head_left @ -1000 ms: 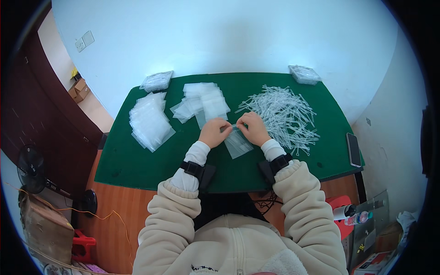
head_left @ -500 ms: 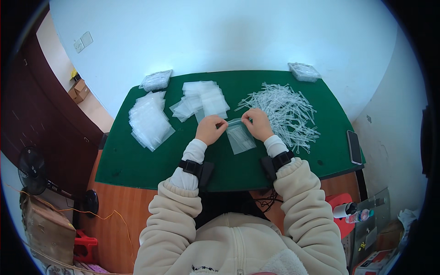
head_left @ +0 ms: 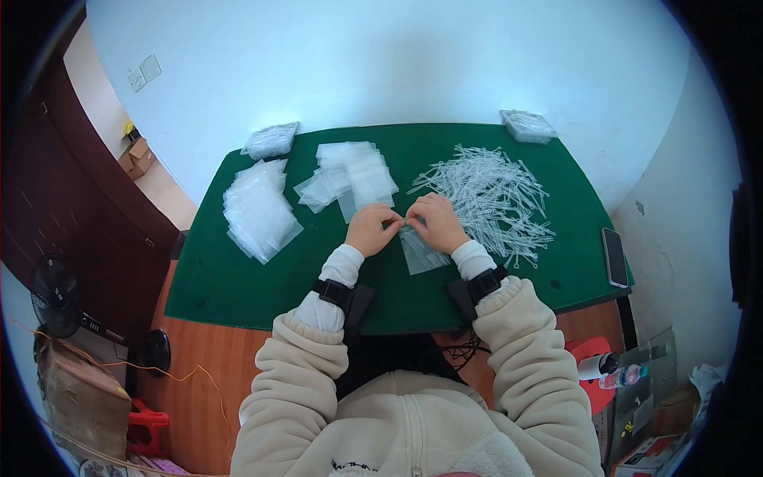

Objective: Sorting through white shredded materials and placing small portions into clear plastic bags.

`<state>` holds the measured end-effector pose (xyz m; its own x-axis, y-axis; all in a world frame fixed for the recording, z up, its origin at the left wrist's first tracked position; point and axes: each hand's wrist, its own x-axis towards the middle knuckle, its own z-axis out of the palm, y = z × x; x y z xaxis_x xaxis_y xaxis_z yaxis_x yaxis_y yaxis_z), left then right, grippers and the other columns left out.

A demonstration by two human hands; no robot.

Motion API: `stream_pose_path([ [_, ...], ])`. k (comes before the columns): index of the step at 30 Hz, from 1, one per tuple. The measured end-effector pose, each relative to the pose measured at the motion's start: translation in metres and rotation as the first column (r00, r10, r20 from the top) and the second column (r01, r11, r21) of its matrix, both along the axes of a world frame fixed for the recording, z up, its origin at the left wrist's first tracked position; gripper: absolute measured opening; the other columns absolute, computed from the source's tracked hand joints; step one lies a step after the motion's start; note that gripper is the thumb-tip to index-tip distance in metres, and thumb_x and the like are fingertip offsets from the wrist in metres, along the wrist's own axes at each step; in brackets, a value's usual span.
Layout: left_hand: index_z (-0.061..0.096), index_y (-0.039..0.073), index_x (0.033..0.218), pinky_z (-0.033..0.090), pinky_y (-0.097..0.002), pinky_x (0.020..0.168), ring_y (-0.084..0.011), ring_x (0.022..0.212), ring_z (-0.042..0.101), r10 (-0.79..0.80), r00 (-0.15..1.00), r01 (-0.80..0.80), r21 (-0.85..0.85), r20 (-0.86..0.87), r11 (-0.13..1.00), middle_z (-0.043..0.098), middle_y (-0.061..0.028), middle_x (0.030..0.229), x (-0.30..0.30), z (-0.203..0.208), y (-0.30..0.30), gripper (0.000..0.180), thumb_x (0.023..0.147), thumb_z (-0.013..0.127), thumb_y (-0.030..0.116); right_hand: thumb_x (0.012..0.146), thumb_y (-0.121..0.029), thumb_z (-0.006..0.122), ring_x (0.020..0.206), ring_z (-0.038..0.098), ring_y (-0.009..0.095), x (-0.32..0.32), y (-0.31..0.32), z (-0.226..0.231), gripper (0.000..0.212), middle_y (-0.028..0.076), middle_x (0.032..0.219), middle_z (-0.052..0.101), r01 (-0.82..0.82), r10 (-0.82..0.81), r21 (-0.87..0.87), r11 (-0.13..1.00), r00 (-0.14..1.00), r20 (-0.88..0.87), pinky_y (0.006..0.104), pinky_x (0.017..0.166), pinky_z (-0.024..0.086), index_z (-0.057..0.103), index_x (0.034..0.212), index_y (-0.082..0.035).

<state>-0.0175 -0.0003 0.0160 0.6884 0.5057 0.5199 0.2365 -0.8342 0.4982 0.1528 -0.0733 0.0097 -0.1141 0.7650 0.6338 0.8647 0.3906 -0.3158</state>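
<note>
the small clear bag's (head_left: 419, 250) top edge is hidden beneath both hands' fingers (head_left: 397, 220).

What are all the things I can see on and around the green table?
table: one, green top, centre
loose clear bags: a heap, mid table
stacked clear bags: one pile, table's left
clear plastic sticks: a heap, table's right
packed bundles: two, clear, far corners
phone: one, dark, right edge
fan: one, black, floor left
clear bag: one, held at its top by both hands
left hand: pinching bag
right hand: pinching bag
</note>
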Motion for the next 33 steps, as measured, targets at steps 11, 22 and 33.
stream_pose_path([
  [11, 0.064, 0.005, 0.072, 0.045, -0.0332, 0.061, -0.0242, 0.068, 0.057, 0.059, 0.998, -0.053, -0.155, 0.035, 0.986, 0.059, -0.0085, 0.07, -0.007, 0.003, 0.007, 0.013, 0.073, 0.062, 0.017, 0.073, -0.014, 0.06, 0.079, 0.052, 0.023, 0.025, -0.001, 0.006, 0.004, 0.003, 0.071, 0.057, 0.086, -0.089, -0.037, 0.996, 0.991, -0.103, 0.0358, 0.073, 0.037, 0.059, 0.07, -0.011],
  [22, 0.062, 0.003, 0.077, 0.044, -0.0311, 0.061, -0.0227, 0.069, 0.056, -0.07, 0.997, 0.07, -0.015, 0.03, 0.997, 0.058, -0.0085, 0.072, -0.002, 0.002, -0.002, 0.014, 0.075, 0.062, 0.017, 0.069, -0.008, 0.062, 0.071, 0.053, 0.026, -0.004, -0.004, 0.011, 0.004, 0.006, 0.069, 0.057, -0.11, 0.116, 0.059, 0.992, 0.988, -0.107, 0.0366, 0.065, 0.042, 0.058, 0.069, -0.007],
  [33, 0.063, 0.001, 0.076, 0.043, -0.0289, 0.057, -0.0206, 0.062, 0.056, 0.005, 0.998, 0.003, -0.114, 0.068, 0.993, 0.058, -0.0096, 0.069, -0.009, 0.007, 0.007, 0.016, 0.076, 0.062, 0.017, 0.07, -0.009, 0.061, 0.072, 0.053, 0.026, 0.018, -0.002, 0.009, 0.004, 0.007, 0.069, 0.057, -0.003, -0.004, -0.026, 1.0, 0.957, -0.289, 0.0344, 0.068, 0.043, 0.059, 0.071, -0.006],
])
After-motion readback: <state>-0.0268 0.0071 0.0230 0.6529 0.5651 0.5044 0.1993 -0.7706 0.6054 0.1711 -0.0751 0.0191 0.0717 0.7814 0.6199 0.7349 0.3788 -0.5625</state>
